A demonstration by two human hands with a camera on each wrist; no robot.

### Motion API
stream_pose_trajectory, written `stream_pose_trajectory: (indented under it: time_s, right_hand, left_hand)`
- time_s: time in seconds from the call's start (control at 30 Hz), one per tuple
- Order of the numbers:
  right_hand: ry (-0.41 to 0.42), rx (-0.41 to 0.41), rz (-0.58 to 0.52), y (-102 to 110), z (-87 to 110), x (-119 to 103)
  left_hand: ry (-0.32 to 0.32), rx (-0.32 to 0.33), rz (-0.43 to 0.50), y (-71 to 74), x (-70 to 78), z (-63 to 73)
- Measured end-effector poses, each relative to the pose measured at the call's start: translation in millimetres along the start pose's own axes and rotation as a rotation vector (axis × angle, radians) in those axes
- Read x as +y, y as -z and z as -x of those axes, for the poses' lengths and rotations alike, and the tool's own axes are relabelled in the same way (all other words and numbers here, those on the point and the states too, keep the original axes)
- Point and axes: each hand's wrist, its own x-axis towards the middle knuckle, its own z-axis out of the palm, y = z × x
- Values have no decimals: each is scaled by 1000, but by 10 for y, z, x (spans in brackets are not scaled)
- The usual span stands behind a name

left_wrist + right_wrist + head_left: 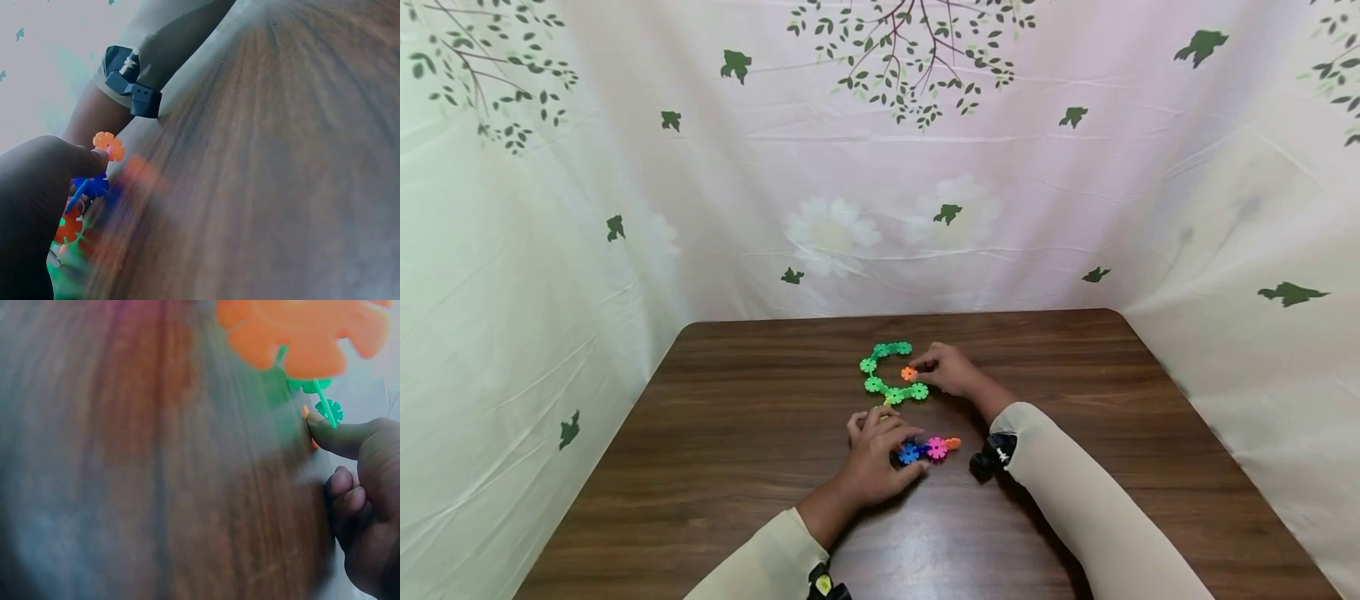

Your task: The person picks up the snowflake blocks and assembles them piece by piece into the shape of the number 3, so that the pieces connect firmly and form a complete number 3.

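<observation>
Notched flower-shaped plastic discs are linked into a curved green chain [873, 384] on the table. My right hand [951, 369] pinches an orange flower disc [909, 373] between thumb and fingers, inside the open side of that curve. My left hand [880, 457] lies nearer, its thumb and fingers around the row with a blue flower disc [908, 452]. To the right of it in the same row are a pink flower disc [936, 448] and an orange end disc [953, 443]. A yellow piece by the left fingertips is mostly covered. The right wrist view shows the right thumb [340, 434] against the pinched disc's edge.
The brown wood-grain table [737, 392] extends around both hands. A pale cloth [880, 167] printed with leaves and birds hangs behind it and at both sides. A black wrist camera [996, 454] on the right sleeve sits near the row's orange end.
</observation>
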Motion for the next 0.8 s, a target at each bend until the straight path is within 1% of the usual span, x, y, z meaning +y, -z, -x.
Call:
stream_pose_trajectory:
  time_s: [0.07,0.2,0.3,0.47,0.57,0.63,0.8]
  right_hand:
    - [-9,-10,1,-8,29,-43]
    - [-44,-17,-65,-10,113,-85]
    - [-75,-10,-134,-18,184,-89]
    - [-124,25,-233,-21,272,-46]
    - [-156,45,-285,-17,339,-65]
    - [-165,52,-315,-18,381,-81]
    - [-140,63,-373,-16,501,-72]
  left_hand:
    - [-3,-3,-4,10,4,21]
    - [-28,9,-22,30,21,56]
    - [-44,20,-25,55,42,81]
    - [-53,11,-26,70,111,62]
    - [-63,2,-67,64,173,39]
    - [-70,-3,-112,60,214,27]
    - [-76,-32,-197,60,293,13]
